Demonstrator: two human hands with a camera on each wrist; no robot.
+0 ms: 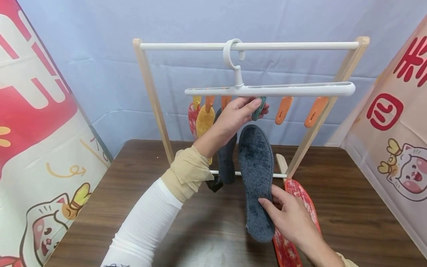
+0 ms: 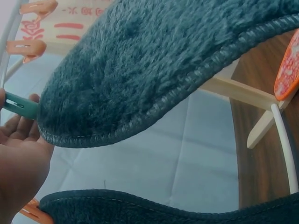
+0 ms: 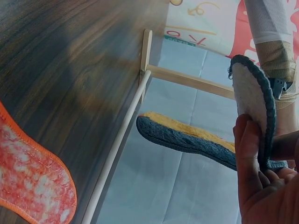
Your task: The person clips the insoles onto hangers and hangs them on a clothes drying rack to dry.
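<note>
My left hand [image 1: 241, 111] pinches a green clip [image 1: 258, 108] that hangs under the white hanger [image 1: 297, 90]. Just below it, my right hand [image 1: 291, 215] grips a dark grey fuzzy insole [image 1: 256, 178] by its lower side, thumb on the fuzzy face. In the right wrist view the fingers lie against its pale backing [image 3: 247, 91]. The insole's upper end is close to the clip in the left wrist view; whether the clip bites it I cannot tell. A second dark insole [image 1: 227, 163] hangs from an orange clip [image 1: 225, 101], partly behind my left arm.
A yellow insole [image 1: 204, 120] and a red-white one [image 1: 193, 118] hang at the hanger's left. Two orange clips [image 1: 284, 110] hang at its right. The hanger hooks on a wooden rack's white bar [image 1: 293, 46]. Another red insole [image 1: 303, 196] lies near my right hand on the brown table [image 1: 353, 207].
</note>
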